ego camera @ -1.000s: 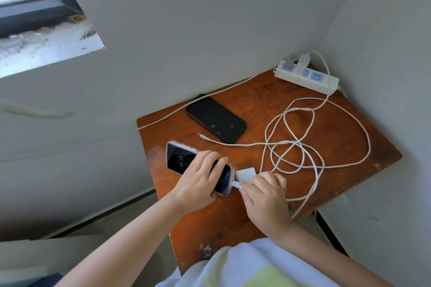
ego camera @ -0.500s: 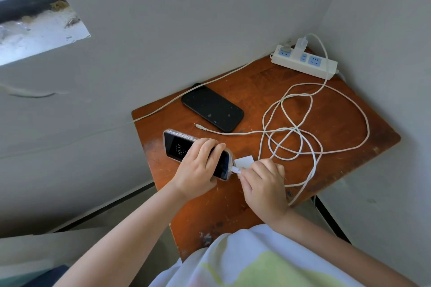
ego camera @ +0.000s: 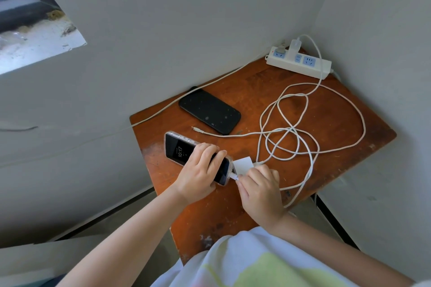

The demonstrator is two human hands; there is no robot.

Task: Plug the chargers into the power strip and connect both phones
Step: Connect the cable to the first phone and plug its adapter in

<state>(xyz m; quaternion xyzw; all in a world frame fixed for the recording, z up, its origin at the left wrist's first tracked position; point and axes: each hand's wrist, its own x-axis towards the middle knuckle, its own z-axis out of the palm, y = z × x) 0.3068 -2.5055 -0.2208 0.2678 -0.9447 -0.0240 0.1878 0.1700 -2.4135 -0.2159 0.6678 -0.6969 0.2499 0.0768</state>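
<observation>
A phone in a clear case (ego camera: 178, 149) lies near the table's left edge, its screen lit and showing 10:17. My left hand (ego camera: 200, 173) grips its right end. My right hand (ego camera: 258, 187) pinches a white cable plug (ego camera: 234, 177) at the phone's port. A white charger brick (ego camera: 242, 165) lies just behind that hand. A second, black phone (ego camera: 210, 111) lies farther back with a loose cable tip (ego camera: 195, 128) beside it. The white power strip (ego camera: 299, 63) sits in the far corner with one white charger (ego camera: 294, 46) plugged in.
The small wooden table (ego camera: 338, 123) stands in a corner between two grey walls. Tangled white cables (ego camera: 289, 133) loop across its middle and right. Another cable (ego camera: 177, 102) runs off the left edge along the wall. A window sill (ego camera: 35, 37) is at the upper left.
My hands and the phone hold almost the same place on the table. Only the view has shifted a little.
</observation>
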